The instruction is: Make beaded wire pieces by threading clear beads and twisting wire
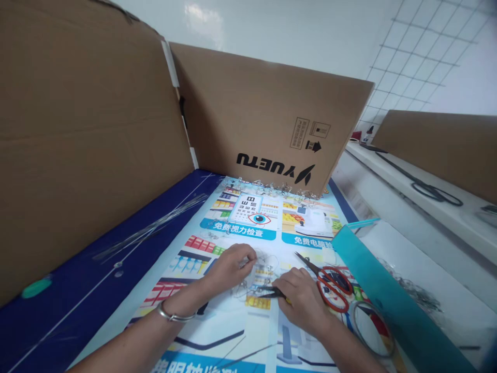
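Cardboard panels (248,109): when seen from the near edge, standing upright along the left and far edges of the surface (70,285); cut off at upper left.
Printed sheet (229,316): spread flat from near edge to far edge, partly covered by forearms and tools.
Teal-walled tray (392,300): at the right edge, with loose wire bits (419,292) inside; far side cut off.
Left hand (235,264): mid-surface, apart from the right hand (297,298); thumb and forefinger apparently pinched on the wire piece (259,269).
Right hand: wrapped round the pliers (274,292), most of the handles hidden.
Scissors (321,274): red-handled, just beyond the right hand, toward the right edge.
Coil (356,329): near the tray, toward the near right corner; material hard to tell.
Pliers: slim and dark, tips parted and pointing toward the left edge, just beside the wire piece; contact impossible to confirm.
Wire piece: mid-surface, between both hands; probably very light, springy, easily kinked, slippery at any clear beads. Best taken by a bare wire stretch close to the bend. Too fine to trace end to end.
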The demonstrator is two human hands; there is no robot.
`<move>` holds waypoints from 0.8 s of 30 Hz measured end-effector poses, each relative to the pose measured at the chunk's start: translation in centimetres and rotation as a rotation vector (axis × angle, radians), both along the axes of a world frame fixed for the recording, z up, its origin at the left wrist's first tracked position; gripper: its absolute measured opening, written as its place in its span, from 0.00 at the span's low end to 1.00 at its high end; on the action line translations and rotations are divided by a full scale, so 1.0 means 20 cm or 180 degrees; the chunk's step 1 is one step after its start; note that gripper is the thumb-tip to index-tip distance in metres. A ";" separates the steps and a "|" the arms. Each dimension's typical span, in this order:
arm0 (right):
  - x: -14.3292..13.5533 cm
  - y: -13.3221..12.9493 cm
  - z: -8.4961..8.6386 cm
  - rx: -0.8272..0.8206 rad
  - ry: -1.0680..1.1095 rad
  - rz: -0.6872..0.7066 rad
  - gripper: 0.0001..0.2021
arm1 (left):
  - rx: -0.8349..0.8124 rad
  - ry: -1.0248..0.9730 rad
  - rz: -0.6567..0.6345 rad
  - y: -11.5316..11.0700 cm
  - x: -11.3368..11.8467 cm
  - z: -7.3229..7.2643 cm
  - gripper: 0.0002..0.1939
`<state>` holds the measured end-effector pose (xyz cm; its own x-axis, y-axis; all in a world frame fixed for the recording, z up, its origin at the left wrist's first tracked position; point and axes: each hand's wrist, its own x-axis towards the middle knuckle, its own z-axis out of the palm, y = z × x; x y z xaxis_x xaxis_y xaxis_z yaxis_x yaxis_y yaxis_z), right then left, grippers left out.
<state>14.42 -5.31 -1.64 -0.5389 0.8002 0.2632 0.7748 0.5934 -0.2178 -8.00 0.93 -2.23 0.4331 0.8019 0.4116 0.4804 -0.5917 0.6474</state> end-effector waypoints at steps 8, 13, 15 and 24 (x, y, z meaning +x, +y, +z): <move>-0.01 0.00 0.02 0.0159 -0.0178 0.0153 0.10 | 0.0155 0.0269 -0.0387 0.00 0.00 0.03 0.07; -0.01 0.00 0.03 0.0228 -0.0343 0.0189 0.08 | 0.0189 0.0375 -0.0346 -0.02 0.02 0.03 0.10; -0.01 0.01 0.03 0.0273 -0.0414 0.0225 0.07 | 0.0164 0.0372 -0.0298 -0.03 0.03 0.03 0.10; -0.03 0.01 0.04 0.0356 -0.0399 0.0305 0.07 | 0.0082 0.0380 -0.0441 -0.05 0.07 0.02 0.08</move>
<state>13.86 -5.16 -0.92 -0.6453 0.7132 0.2736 0.7306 0.6809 -0.0518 -6.65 -0.06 -1.88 0.5857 0.7210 0.3703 0.4657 -0.6733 0.5743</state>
